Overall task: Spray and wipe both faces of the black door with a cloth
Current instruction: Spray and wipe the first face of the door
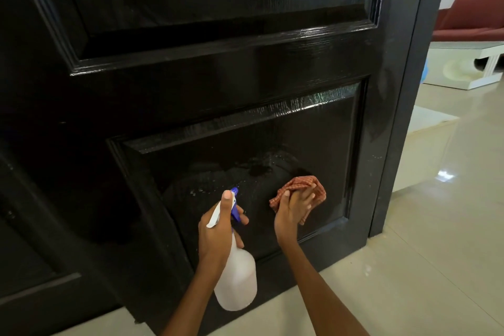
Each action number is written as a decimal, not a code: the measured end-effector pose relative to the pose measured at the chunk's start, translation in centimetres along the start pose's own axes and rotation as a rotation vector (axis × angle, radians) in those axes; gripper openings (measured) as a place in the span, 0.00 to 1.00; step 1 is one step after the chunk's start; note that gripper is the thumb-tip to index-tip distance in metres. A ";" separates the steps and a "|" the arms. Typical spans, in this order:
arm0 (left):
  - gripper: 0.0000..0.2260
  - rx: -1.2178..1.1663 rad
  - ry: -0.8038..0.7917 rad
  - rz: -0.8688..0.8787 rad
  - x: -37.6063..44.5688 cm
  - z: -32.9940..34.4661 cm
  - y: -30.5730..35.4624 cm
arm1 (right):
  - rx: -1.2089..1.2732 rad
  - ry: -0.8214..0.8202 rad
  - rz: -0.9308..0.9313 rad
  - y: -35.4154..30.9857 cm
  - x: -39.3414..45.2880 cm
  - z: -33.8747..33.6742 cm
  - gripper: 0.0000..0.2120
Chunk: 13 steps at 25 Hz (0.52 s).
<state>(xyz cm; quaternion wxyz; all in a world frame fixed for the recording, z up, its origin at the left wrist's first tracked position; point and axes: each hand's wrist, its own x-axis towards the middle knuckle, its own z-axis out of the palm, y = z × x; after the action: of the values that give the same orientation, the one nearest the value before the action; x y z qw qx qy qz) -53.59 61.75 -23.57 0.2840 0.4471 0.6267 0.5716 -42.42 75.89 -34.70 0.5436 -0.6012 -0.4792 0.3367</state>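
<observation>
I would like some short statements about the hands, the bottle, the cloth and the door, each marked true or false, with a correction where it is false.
1. The left hand holds the spray bottle. True.
2. The cloth is plain blue. False: it is a reddish-orange checked cloth.
3. The right hand presses the cloth against the lower panel of the black door. True.
4. The spray bottle stands on the floor. False: it is held up in the hand, its nozzle toward the door.
5. Wet droplets show on the lower panel. True.
6. The sofa beyond the door is green. False: it is dark red.
</observation>
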 end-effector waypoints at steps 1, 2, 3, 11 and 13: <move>0.28 -0.009 -0.004 0.021 -0.1 -0.5 0.0 | -0.047 -0.032 -0.105 0.1 -0.8 0.7 0.37; 0.28 -0.021 -0.004 0.041 -0.3 -1.0 0.0 | -0.077 -0.048 -0.201 0.3 -1.6 1.4 0.37; 0.28 -0.034 0.001 0.051 -0.4 -1.6 0.0 | -0.103 -0.060 -0.258 0.4 -2.2 2.1 0.38; 0.29 -0.045 0.085 0.000 -0.8 -6.0 -1.5 | -0.134 0.036 -0.350 -0.6 -3.9 4.5 0.37; 0.30 -0.057 0.125 -0.027 -1.0 -6.7 -1.8 | -0.127 0.041 -0.346 -0.7 -4.1 4.6 0.37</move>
<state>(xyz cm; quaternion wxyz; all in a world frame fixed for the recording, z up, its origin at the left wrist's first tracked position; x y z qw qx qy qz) -59.36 57.85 -24.28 0.2647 0.3935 0.6327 0.6123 -48.15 73.52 -35.33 0.5642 -0.5496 -0.5845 0.1947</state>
